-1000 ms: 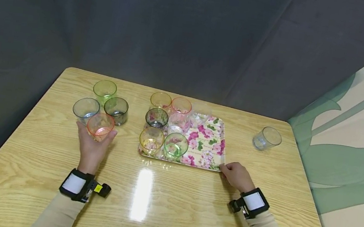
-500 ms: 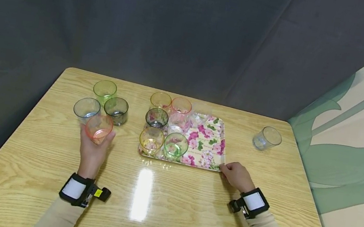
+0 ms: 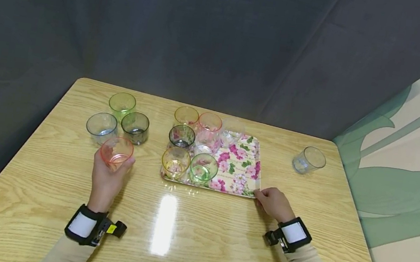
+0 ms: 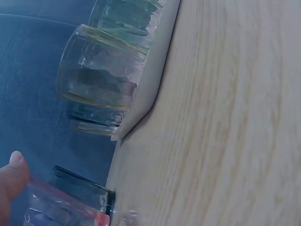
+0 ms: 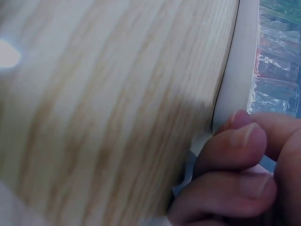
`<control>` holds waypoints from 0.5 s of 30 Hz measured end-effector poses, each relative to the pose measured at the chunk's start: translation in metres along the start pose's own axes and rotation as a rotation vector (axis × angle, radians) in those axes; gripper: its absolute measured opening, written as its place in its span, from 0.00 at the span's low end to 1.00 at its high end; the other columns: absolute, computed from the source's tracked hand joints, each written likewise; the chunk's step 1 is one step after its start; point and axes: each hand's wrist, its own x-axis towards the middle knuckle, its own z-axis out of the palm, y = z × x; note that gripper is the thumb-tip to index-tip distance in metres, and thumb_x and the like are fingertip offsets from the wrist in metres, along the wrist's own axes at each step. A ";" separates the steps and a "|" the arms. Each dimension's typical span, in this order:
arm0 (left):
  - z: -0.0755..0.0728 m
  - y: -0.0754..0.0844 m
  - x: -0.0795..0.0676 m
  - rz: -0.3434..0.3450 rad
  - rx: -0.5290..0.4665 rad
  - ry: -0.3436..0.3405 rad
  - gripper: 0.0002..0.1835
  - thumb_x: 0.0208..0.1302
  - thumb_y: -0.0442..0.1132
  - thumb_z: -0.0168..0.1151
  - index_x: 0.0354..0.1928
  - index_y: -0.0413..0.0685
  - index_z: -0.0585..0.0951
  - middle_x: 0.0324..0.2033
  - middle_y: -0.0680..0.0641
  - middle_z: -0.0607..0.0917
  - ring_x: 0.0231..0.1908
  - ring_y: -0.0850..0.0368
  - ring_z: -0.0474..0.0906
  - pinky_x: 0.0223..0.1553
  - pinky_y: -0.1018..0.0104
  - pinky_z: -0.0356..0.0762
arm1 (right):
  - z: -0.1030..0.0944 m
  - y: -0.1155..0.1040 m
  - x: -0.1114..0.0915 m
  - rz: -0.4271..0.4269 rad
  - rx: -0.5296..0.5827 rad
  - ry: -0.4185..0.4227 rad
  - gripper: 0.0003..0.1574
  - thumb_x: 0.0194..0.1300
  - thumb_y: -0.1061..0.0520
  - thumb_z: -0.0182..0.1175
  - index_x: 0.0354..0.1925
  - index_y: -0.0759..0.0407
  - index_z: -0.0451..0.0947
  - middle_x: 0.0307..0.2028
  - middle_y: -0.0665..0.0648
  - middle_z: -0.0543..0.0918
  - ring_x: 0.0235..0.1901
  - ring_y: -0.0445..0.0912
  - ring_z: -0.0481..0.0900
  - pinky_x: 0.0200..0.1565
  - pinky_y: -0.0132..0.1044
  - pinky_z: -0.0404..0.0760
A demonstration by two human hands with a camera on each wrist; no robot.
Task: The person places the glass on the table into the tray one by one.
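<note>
Red glass (image 3: pixel 116 152) in my left hand (image 3: pixel 106 183) points mouth up, long axis near upright, thumb and fingers clasped round it; it is left of the flowered tray (image 3: pixel 235 175), just nearer me than the blue-grey glass (image 3: pixel 101 127). My right hand (image 3: pixel 274 203) grips the tray's near right corner.

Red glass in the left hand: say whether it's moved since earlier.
Yes: the held red glass has shifted down the head view, away from the dark grey glass behind it.
</note>
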 end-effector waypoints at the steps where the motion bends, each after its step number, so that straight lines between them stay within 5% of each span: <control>1: 0.000 -0.001 0.000 -0.014 0.007 0.001 0.42 0.52 0.29 0.68 0.67 0.37 0.56 0.63 0.39 0.65 0.62 0.52 0.59 0.67 0.47 0.57 | 0.000 0.000 0.000 -0.001 -0.001 0.001 0.29 0.68 0.49 0.51 0.12 0.58 0.74 0.08 0.47 0.69 0.11 0.42 0.63 0.18 0.33 0.60; 8: 0.000 0.005 -0.007 -0.018 0.151 -0.022 0.44 0.49 0.39 0.73 0.67 0.38 0.60 0.61 0.35 0.68 0.59 0.49 0.62 0.63 0.47 0.58 | 0.000 0.000 -0.001 -0.005 0.004 0.001 0.31 0.69 0.48 0.50 0.12 0.58 0.75 0.08 0.47 0.68 0.11 0.42 0.62 0.17 0.33 0.59; 15: 0.001 0.009 -0.011 0.020 0.149 -0.049 0.43 0.47 0.39 0.74 0.65 0.41 0.65 0.60 0.37 0.72 0.58 0.50 0.64 0.60 0.47 0.59 | -0.001 0.004 -0.001 0.022 0.002 -0.006 0.37 0.70 0.38 0.46 0.12 0.57 0.75 0.08 0.46 0.66 0.11 0.42 0.61 0.17 0.33 0.59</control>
